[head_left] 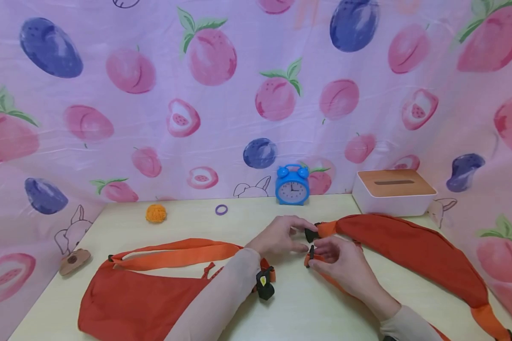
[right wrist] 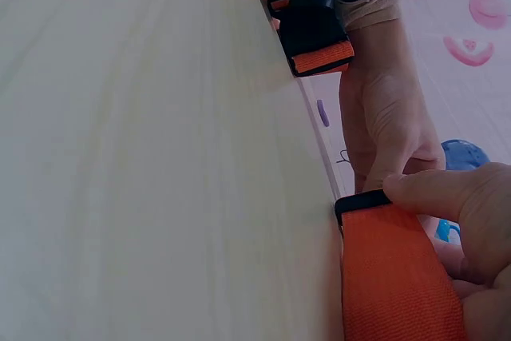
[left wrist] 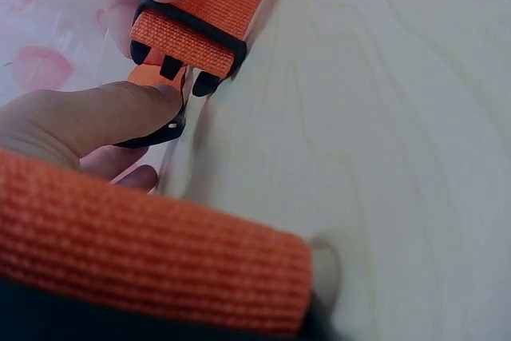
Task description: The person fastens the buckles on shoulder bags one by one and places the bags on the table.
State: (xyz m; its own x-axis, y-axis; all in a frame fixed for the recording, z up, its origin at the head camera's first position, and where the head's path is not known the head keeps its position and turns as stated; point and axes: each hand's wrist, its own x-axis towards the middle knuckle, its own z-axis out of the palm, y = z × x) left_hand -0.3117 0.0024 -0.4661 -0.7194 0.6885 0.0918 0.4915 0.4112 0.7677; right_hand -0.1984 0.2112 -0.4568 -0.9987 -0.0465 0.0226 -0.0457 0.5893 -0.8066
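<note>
A red waist bag (head_left: 414,246) with orange straps lies at the right. My left hand (head_left: 279,235) pinches the black buckle half (head_left: 311,235) at its strap end. Just in front, my right hand (head_left: 345,265) grips the pronged buckle half (head_left: 310,256) on the other orange strap (right wrist: 399,277). In the left wrist view the prongs (left wrist: 172,67) sit close beside the other half (left wrist: 164,132), and the two look apart. A second red bag (head_left: 132,303) with an orange strap lies at the left, partly behind my left sleeve.
At the back stand a blue alarm clock (head_left: 292,185) and a white tissue box (head_left: 394,199) with a wooden lid. An orange yarn ball (head_left: 156,213), a purple ring (head_left: 221,210) and a brown object (head_left: 74,262) lie at the left and back. A black device (head_left: 265,283) is by my left forearm.
</note>
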